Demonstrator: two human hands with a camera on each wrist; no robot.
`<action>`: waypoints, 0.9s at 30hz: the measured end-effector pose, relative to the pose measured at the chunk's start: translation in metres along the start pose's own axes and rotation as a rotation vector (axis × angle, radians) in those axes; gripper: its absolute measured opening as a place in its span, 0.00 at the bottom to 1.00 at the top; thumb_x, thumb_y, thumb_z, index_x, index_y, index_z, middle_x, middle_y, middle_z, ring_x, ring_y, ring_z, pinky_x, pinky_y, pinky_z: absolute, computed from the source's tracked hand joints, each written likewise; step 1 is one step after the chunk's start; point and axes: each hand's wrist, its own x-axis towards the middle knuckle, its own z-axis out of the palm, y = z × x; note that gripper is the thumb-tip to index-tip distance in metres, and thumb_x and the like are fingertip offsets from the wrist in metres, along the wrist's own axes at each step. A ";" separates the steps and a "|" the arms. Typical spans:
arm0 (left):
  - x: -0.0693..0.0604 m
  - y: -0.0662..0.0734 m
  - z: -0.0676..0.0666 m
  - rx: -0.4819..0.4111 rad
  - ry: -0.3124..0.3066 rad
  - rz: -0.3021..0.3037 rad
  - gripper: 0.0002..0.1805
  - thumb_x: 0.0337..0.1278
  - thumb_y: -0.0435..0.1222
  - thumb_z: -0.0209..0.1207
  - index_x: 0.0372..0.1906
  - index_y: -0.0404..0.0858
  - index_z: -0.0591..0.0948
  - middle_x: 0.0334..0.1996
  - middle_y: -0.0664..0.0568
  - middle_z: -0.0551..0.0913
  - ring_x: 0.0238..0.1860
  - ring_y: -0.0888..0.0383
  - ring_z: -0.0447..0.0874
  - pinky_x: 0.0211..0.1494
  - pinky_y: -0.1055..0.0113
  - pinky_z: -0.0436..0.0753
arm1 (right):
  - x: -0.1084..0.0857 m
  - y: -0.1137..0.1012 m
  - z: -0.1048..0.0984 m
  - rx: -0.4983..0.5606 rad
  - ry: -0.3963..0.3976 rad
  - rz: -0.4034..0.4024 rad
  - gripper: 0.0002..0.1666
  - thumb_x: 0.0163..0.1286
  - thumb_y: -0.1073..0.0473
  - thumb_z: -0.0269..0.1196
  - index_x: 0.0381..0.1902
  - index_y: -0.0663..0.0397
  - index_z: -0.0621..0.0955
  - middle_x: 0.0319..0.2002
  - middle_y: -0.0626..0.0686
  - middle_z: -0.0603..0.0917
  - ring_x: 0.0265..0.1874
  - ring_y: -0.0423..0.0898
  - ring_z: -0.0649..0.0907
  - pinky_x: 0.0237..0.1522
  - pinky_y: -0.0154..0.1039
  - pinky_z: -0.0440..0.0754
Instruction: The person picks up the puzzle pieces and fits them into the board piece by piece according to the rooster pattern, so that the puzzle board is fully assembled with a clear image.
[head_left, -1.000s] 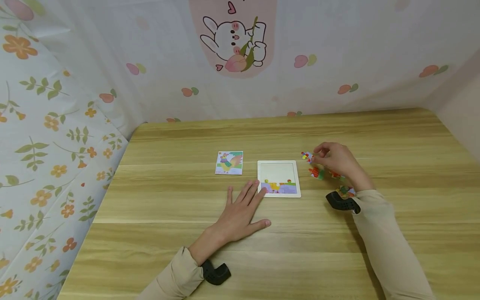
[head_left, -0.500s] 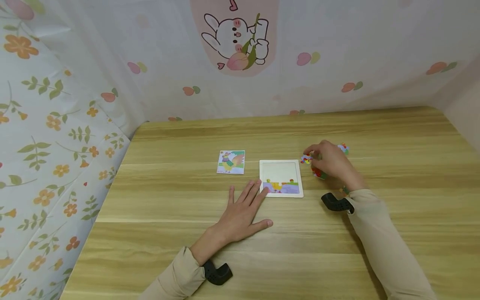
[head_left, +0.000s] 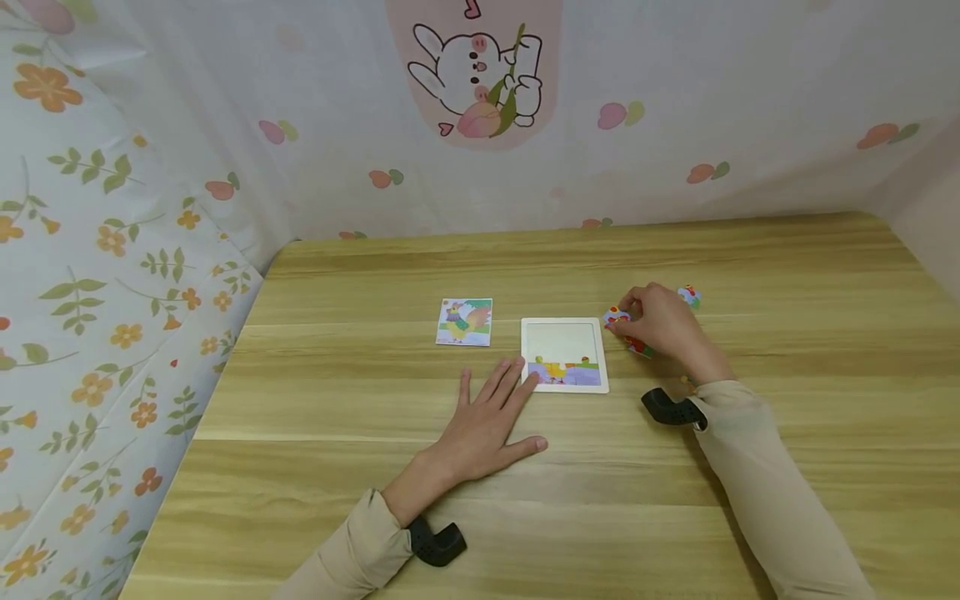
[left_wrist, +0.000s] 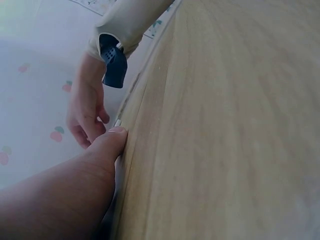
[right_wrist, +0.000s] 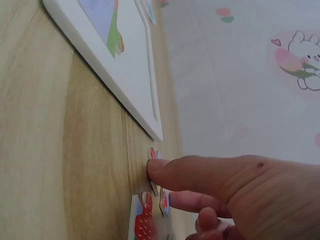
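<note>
In the head view my left hand lies flat on the table with its fingers spread. Its fingertips touch the left edge of a white puzzle tray, whose bottom row holds purple, yellow and green pieces. My right hand is just right of the tray, pinching a small blue and red jigsaw piece between thumb and fingers. In the right wrist view the thumb presses on that piece, near the tray's corner. A red and green piece lies partly hidden under the right hand.
A square picture card of a chicken lies left of the tray. Another loose piece sits behind the right hand, and one more shows partly beside the right wrist. A printed curtain stands behind the wooden table.
My right hand has shifted slightly left, and the piece in its fingers has turned. A loose piece behind that hand has come into view. My left hand keeps its place.
</note>
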 end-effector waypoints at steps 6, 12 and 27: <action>0.000 0.001 0.000 0.001 -0.009 0.002 0.44 0.61 0.63 0.43 0.74 0.45 0.46 0.74 0.48 0.39 0.72 0.53 0.33 0.63 0.36 0.35 | -0.002 0.000 0.004 -0.020 0.034 -0.028 0.18 0.54 0.59 0.68 0.39 0.66 0.80 0.36 0.61 0.72 0.32 0.53 0.71 0.34 0.47 0.71; 0.000 0.001 0.001 0.005 -0.007 -0.003 0.44 0.61 0.63 0.43 0.74 0.45 0.46 0.74 0.49 0.39 0.72 0.54 0.33 0.63 0.36 0.35 | -0.002 0.000 0.004 -0.091 0.073 -0.087 0.18 0.52 0.60 0.69 0.40 0.63 0.81 0.42 0.62 0.76 0.42 0.59 0.71 0.42 0.54 0.71; 0.001 0.000 -0.001 0.022 -0.001 -0.001 0.44 0.61 0.63 0.43 0.74 0.45 0.46 0.74 0.48 0.40 0.72 0.53 0.32 0.63 0.36 0.36 | 0.001 0.005 0.005 -0.131 0.089 -0.170 0.19 0.50 0.61 0.67 0.40 0.63 0.80 0.38 0.58 0.81 0.41 0.57 0.75 0.43 0.52 0.72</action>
